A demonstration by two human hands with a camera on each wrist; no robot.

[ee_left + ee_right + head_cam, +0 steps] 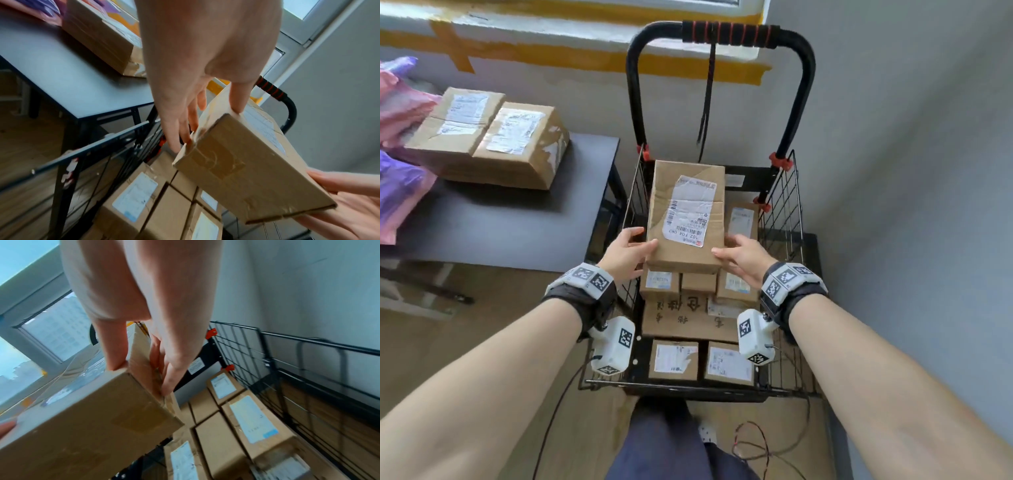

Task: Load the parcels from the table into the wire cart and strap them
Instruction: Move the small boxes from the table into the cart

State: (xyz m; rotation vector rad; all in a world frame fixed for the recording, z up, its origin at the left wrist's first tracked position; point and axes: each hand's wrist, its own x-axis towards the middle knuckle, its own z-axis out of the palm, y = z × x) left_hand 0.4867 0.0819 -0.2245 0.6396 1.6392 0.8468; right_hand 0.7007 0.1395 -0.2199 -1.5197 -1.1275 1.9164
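Left hand (627, 255) grips near-left corner of cardboard parcel (686, 216), thumb on top; parcel held above boxes in wire cart (780, 219); right hand (743, 255) grips near-right corner. Two parcels (489, 137) on worktop (517, 219) far left.

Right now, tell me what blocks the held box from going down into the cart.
Nothing visible blocks it. The held box hangs between both hands above the wire cart, over the parcels already loaded.
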